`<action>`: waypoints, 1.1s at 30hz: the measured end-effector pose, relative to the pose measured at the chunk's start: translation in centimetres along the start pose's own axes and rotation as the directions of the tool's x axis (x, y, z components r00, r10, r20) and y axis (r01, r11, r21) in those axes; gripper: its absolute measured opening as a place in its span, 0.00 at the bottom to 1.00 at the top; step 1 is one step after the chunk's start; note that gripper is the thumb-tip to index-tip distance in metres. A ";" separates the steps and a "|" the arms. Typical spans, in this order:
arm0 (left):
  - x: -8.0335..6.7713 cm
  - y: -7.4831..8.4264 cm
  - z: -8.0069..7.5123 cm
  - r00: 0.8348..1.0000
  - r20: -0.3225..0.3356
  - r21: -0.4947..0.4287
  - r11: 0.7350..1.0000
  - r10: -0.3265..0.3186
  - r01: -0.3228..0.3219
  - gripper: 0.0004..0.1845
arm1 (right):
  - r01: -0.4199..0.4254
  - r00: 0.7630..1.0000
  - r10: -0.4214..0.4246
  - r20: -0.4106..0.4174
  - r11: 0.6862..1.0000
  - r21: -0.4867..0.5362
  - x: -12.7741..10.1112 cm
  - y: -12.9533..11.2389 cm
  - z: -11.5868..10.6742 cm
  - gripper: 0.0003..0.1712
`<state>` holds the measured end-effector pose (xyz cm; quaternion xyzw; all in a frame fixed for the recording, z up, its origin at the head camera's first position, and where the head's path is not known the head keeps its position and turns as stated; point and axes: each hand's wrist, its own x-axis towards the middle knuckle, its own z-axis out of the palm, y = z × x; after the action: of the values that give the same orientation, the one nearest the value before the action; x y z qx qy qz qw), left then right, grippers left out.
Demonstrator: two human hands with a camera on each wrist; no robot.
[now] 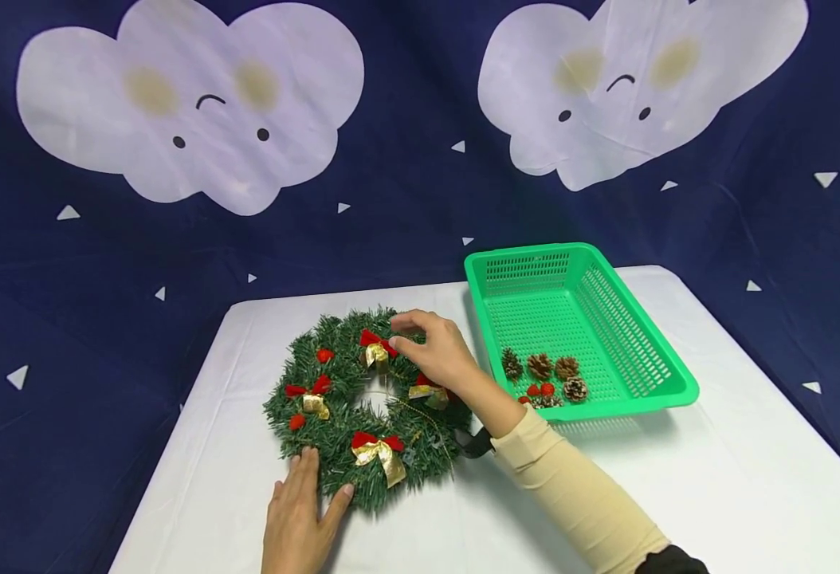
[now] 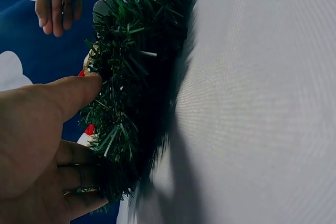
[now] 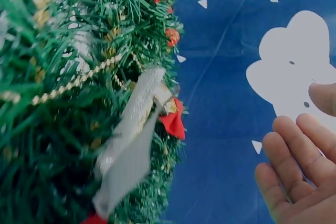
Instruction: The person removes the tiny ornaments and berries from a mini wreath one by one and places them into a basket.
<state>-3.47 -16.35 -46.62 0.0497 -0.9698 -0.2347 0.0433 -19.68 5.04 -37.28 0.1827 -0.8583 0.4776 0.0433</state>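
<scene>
Head view: wreath (image 1: 363,402) flat on white bench (image 1: 678,478), left hand (image 1: 298,514) resting on its near edge with fingers straight, right hand (image 1: 437,351) over the far side, fingers relaxed beside a red-and-gold bow (image 1: 375,348); green basket (image 1: 578,327) with pinecones (image 1: 551,373) just right. Left wrist view: thumb (image 2: 79,90) touching green needles. Right wrist view: fingers (image 3: 294,156) apart, clear of the wreath.

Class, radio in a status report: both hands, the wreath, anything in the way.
Left hand flat, steadying wreath at near edge. Right hand open, hovering over the top bow. Green basket of pine cones stands clear to the right.
</scene>
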 end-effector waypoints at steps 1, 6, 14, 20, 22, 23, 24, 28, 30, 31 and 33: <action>0.0 0.0 0.0 1.000 0.002 0.002 1.000 -0.003 0.003 0.43 | -0.002 1.000 0.002 0.007 1.000 -0.002 0.2 -0.1 0.2 0.17; 0.0 0.0 0.0 1.000 0.020 0.004 1.000 -0.016 0.016 0.43 | -0.009 0.999 0.009 0.037 1.000 -0.013 1.1 -0.5 1.4 0.18; 0.0 0.0 -0.1 0.999 0.036 0.007 1.000 -0.028 0.027 0.44 | 0.032 0.996 -0.029 0.089 0.999 -0.026 2.6 -0.8 3.4 0.19; 0.1 -0.1 -0.1 1.000 0.021 0.005 1.000 -0.021 0.021 0.43 | 0.036 0.992 -0.029 0.123 0.998 -0.050 3.3 -1.0 4.5 0.20; 0.0 -0.1 -0.1 1.000 0.018 0.004 1.000 -0.020 0.020 0.43 | 0.037 0.992 -0.029 0.123 0.997 -0.066 3.5 -1.0 4.9 0.20; 0.0 -0.1 -0.1 1.000 0.017 0.003 1.000 -0.020 0.019 0.43 | 0.037 0.992 -0.028 0.123 0.997 -0.072 3.7 -1.0 5.1 0.20; 0.0 -0.1 -0.1 1.000 0.017 0.003 1.000 -0.019 0.019 0.44 | 0.035 0.992 -0.025 0.123 0.996 -0.077 3.8 -1.0 5.3 0.20; 0.0 -0.2 0.1 1.000 0.015 0.004 1.000 -0.016 0.016 0.43 | 0.024 0.992 -0.014 0.122 0.996 -0.083 4.1 -0.9 6.0 0.19; 0.0 -0.2 0.1 1.000 0.014 0.008 1.000 -0.017 0.017 0.43 | 0.020 0.991 -0.010 0.131 0.997 -0.078 4.2 -0.9 6.3 0.20; 0.1 -0.2 0.1 1.000 0.014 0.010 1.000 -0.018 0.018 0.43 | 0.020 0.991 -0.009 0.133 0.996 -0.085 4.3 -1.0 6.4 0.20; 0.1 -0.1 0.0 1.000 0.016 0.012 1.000 -0.022 0.022 0.43 | 0.022 0.990 -0.008 0.140 0.995 -0.097 4.5 -1.0 6.7 0.20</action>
<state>-3.60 -16.47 -46.71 0.0587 -0.9709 -0.2297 0.0324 -22.81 -2.24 -39.00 0.2197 -0.8804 0.4203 -0.0043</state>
